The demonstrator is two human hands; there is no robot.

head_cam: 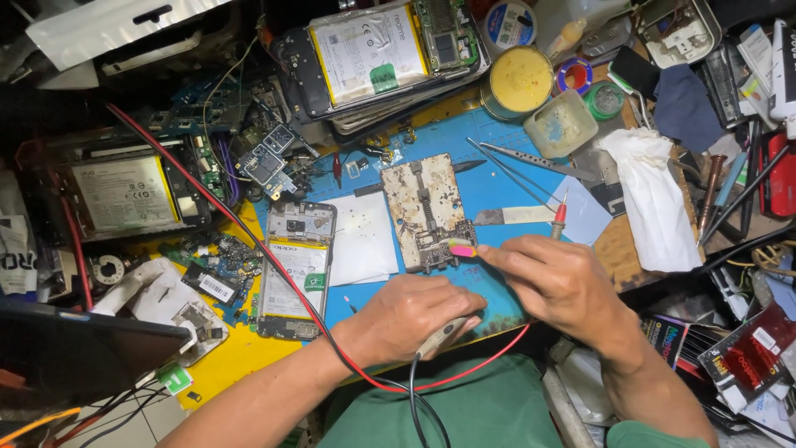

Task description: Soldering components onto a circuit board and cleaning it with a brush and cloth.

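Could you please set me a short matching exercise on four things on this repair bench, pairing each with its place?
Things:
1. round tin of yellow paste
2. opened phone with its battery showing
3. crumpled white cloth
4. pink-handled tool

Places:
A. in the fingers of the right hand, tip at the circuit board
B. at the top of the blue mat, beside a small square tub
C. at the right edge of the blue mat
D. left of the left hand, crossed by a red wire

Pairs: 1-B, 2-D, 3-C, 4-A
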